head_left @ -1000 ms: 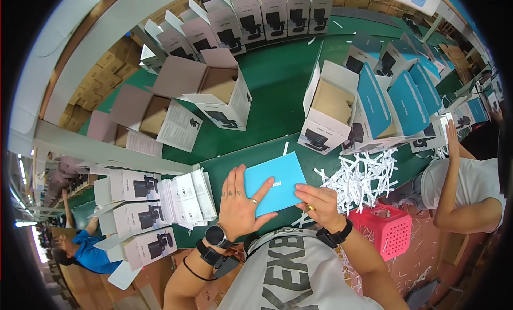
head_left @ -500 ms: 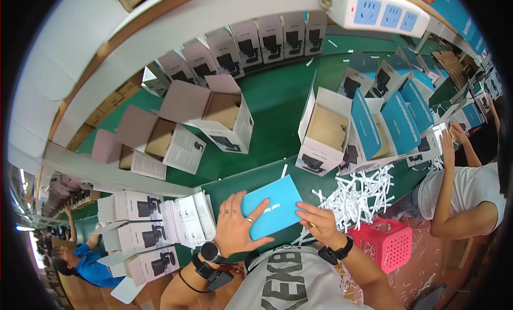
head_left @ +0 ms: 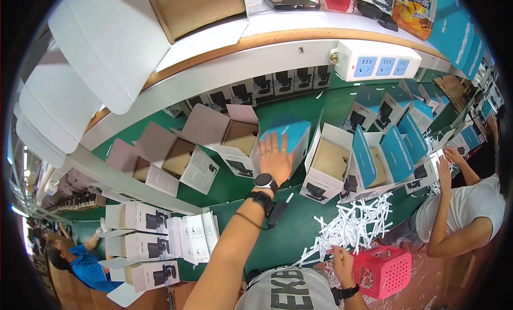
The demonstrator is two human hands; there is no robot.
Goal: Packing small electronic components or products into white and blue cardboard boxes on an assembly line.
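My left hand (head_left: pixel 275 158) reaches far over the green table, fingers spread flat on the top of a blue-topped box (head_left: pixel 294 132). That box is slightly blurred and sits between two open white cartons, one on the left (head_left: pixel 238 163) and one on the right (head_left: pixel 320 190). Brown cardboard inserts fill both cartons. My right hand (head_left: pixel 343 264) is drawn back close to my body, with its fingers curled. Whether anything is in them is hidden. Beside that hand lies a heap of white paper shreds (head_left: pixel 355 216).
More open cartons with blue flaps (head_left: pixel 398 147) stand at right, and others (head_left: pixel 181 160) at left. Printed boxes (head_left: pixel 144 246) and a paper stack (head_left: pixel 195 238) are near left. A pink perforated plastic container (head_left: pixel 390 272) stands below the edge. A power strip (head_left: pixel 379 61) hangs above. Co-workers flank me.
The blue-topped box has gone from between my hands to the far part of the table, with my left hand on it. My right hand has let go and dropped toward my body.
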